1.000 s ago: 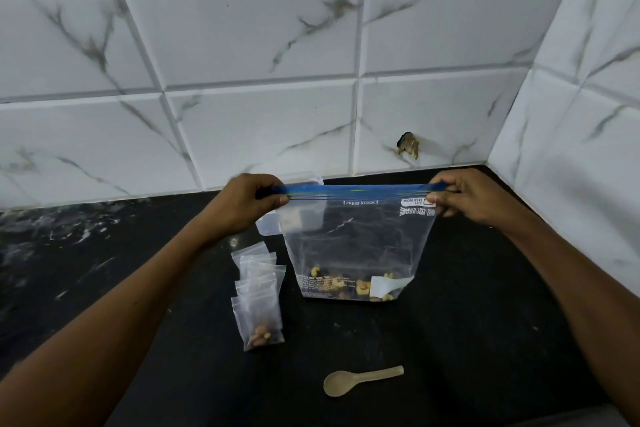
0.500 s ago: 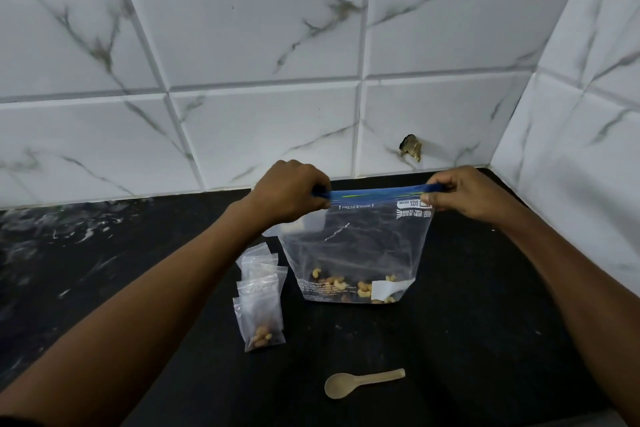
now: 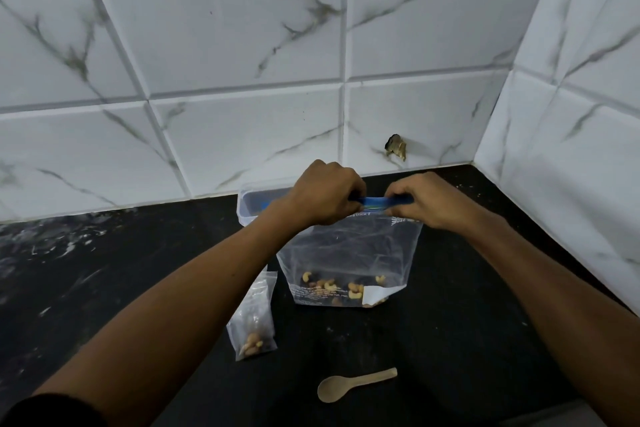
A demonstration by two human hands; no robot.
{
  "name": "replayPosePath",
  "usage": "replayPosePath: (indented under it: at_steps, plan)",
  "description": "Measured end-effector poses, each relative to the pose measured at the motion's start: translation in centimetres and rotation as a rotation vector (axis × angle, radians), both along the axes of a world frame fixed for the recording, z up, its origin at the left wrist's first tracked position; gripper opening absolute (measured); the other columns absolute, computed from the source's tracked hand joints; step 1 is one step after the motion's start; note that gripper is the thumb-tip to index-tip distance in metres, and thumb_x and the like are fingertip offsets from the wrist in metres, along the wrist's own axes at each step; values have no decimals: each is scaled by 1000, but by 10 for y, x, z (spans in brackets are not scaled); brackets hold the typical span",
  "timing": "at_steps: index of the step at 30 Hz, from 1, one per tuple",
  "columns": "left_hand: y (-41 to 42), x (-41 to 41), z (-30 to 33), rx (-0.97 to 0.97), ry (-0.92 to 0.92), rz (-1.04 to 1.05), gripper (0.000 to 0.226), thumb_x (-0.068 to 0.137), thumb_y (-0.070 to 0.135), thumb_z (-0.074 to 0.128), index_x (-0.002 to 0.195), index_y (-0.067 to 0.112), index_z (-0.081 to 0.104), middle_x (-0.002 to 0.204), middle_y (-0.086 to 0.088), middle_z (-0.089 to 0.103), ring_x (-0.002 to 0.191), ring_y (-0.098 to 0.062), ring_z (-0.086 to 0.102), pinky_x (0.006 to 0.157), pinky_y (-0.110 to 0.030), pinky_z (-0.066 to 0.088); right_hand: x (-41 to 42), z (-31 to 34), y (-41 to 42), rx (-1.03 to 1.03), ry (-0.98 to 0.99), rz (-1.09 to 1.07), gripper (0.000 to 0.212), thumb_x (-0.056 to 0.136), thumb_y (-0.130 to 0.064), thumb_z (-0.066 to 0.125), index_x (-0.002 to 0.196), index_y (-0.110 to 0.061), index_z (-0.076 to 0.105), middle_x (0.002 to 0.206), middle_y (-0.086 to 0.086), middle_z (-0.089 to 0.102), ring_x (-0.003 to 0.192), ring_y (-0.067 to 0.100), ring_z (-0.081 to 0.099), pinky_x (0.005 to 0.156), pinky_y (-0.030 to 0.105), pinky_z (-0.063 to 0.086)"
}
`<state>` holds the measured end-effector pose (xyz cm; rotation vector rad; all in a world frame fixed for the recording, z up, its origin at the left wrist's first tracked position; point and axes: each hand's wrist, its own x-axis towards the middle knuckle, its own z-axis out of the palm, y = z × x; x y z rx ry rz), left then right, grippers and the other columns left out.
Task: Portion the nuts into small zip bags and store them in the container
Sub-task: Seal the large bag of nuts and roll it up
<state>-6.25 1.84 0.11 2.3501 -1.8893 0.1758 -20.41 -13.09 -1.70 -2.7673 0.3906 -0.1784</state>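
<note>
Above the big bag [image 3: 349,253], the blue zip strip [image 3: 375,202] runs left-right; left hand [image 3: 325,196] and right hand [image 3: 424,199] pinch it, fingers clamped, nearly meeting mid-strip.

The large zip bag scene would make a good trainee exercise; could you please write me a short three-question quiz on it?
1. True or false: both the left hand and the right hand pinch the blue seal strip of the large zip bag.
2. Multiple choice: where does the wooden spoon lie? A) inside the large zip bag; B) on the dark counter, nearer the camera than the bag; C) in the container.
3. Fill in: the small bags with nuts lie to the ____ of the large zip bag in the picture.

Key: 1 true; 2 B; 3 left.
</note>
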Motion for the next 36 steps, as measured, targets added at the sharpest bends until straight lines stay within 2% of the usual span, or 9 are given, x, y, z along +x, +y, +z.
replayPosePath:
  at_steps: [4, 10, 13, 17, 21, 24, 27, 31, 36]
  plan:
    - [2, -1, -2, 3, 41, 40, 16, 87, 31, 60, 97, 26, 71, 90, 3, 72, 79, -21, 62, 70, -29, 38, 7, 0, 3, -117, 11, 21, 17, 89, -30, 65, 101, -20, 70, 88, -4, 66, 77, 12, 57, 67, 31, 46]
    - [-1, -4, -4, -12, 65, 31, 16, 90, 36, 61, 97, 24, 69, 87, 2, 70, 76, -20, 59, 69, -30, 33, 13, 0, 5, -111, 11, -10, 15, 88, -31, 66, 100, -23, 70, 80, -8, 59, 69, 7, 53, 60, 26, 38]
    - [-3, -8, -4, -12, 31, 34, 16, 93, 34, 58, 97, 23, 69, 82, 1, 67, 69, -19, 51, 69, -30, 31, 17, -1, 9, -106, 16, 6, 15, 87, -30, 66, 99, -23, 69, 78, -7, 60, 65, 5, 52, 56, 25, 35]
    - [-2, -13, -2, -20, -20, 32, 17, 95, 30, 53, 79, 28, 50, 69, 4, 50, 65, -23, 46, 68, -30, 27, 18, -3, 12, -107, -24, 13, 18, 87, -31, 67, 103, -24, 71, 89, -1, 70, 73, 15, 60, 61, 29, 43]
    - [6, -4, -2, -22, -63, 26, 15, 94, 30, 52, 94, 24, 66, 82, 1, 67, 75, -23, 60, 73, -32, 39, 13, -1, 7, -116, -25, -21, 15, 88, -32, 67, 100, -25, 71, 86, -4, 67, 74, 13, 58, 65, 32, 46]
    - [17, 9, -3, 5, -43, 27, 21, 94, 36, 55, 103, 24, 69, 91, 1, 71, 82, -20, 62, 79, -33, 40, 11, 0, 7, -39, 2, -4, 13, 87, -31, 67, 97, -24, 71, 85, -7, 66, 75, 11, 59, 66, 31, 47]
    - [21, 13, -6, -8, -49, 12, 22, 94, 39, 56, 104, 25, 70, 91, 2, 73, 83, -20, 63, 79, -32, 39, 15, 1, 12, -47, 14, 17, 12, 87, -30, 67, 97, -24, 71, 81, -11, 61, 73, 7, 56, 65, 27, 42]
    - [31, 18, -7, -29, -20, 34, 25, 94, 41, 58, 107, 24, 70, 93, 3, 73, 82, -19, 62, 76, -31, 38, 14, 5, 13, -57, 19, -2, 15, 88, -30, 67, 101, -23, 70, 90, -8, 65, 82, 10, 60, 75, 34, 52]
    - [62, 40, -6, -49, 63, 130, 23, 92, 39, 63, 103, 21, 72, 92, 2, 73, 78, -16, 60, 73, -29, 41, -2, 4, -5, 10, 40, -67, 10, 88, -28, 67, 97, -25, 70, 92, -6, 69, 85, 11, 62, 78, 36, 52]
